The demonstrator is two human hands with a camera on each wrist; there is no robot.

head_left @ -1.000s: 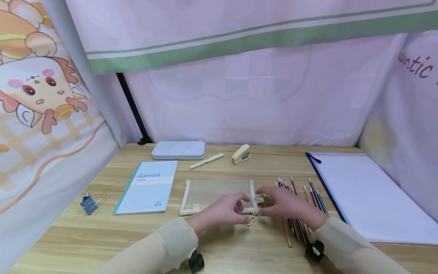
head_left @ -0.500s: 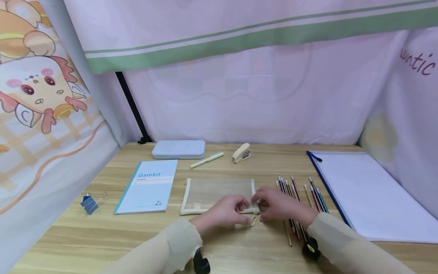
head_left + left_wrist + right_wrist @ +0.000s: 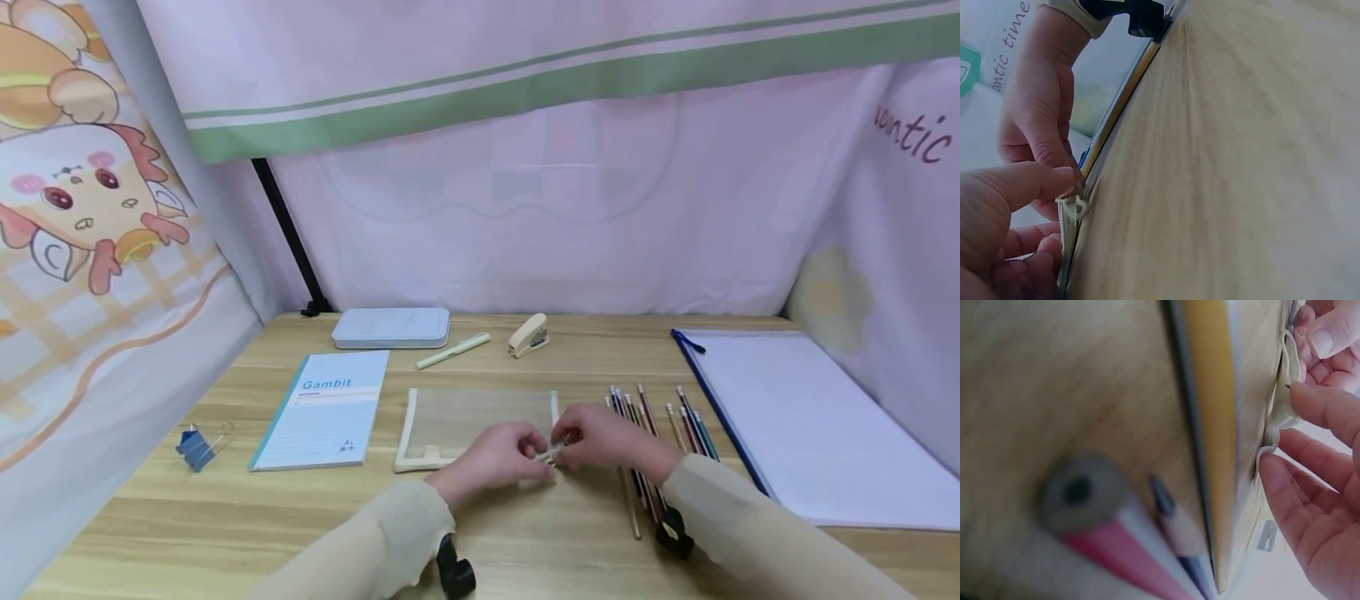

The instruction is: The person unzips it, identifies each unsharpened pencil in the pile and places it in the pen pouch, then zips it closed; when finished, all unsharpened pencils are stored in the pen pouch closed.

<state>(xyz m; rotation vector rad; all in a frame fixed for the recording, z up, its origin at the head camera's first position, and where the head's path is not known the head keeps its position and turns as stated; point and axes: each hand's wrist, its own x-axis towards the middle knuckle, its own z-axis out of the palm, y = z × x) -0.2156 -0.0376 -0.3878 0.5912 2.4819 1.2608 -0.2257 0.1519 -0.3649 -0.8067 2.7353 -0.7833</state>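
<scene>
A translucent mesh zipper pouch [image 3: 465,417] with cream edging lies flat at mid-table. My left hand [image 3: 495,457] is at its near right corner; in the left wrist view the thumb lies along the pouch edge [image 3: 1070,228], with the fingers curled on the other side. From the right, my right hand [image 3: 603,439] pinches the zipper end at the same corner. In the right wrist view a cream zipper pull [image 3: 1286,356] hangs beside the right thumb, and the fingertips touch the edging. The two hands' fingertips nearly meet.
Several pencils [image 3: 636,492] lie beneath and beside the right forearm. A blue-edged white folder [image 3: 817,425] is at right. Behind the pouch are a stapler [image 3: 529,336], a pen [image 3: 453,351] and a pale case [image 3: 392,328]. At left lie a notebook [image 3: 322,408] and binder clips [image 3: 197,448].
My right hand has moved left onto the pouch's corner and now pinches the zipper end. My left hand has shifted slightly right, closer to it. The pouch stays about where it was.
</scene>
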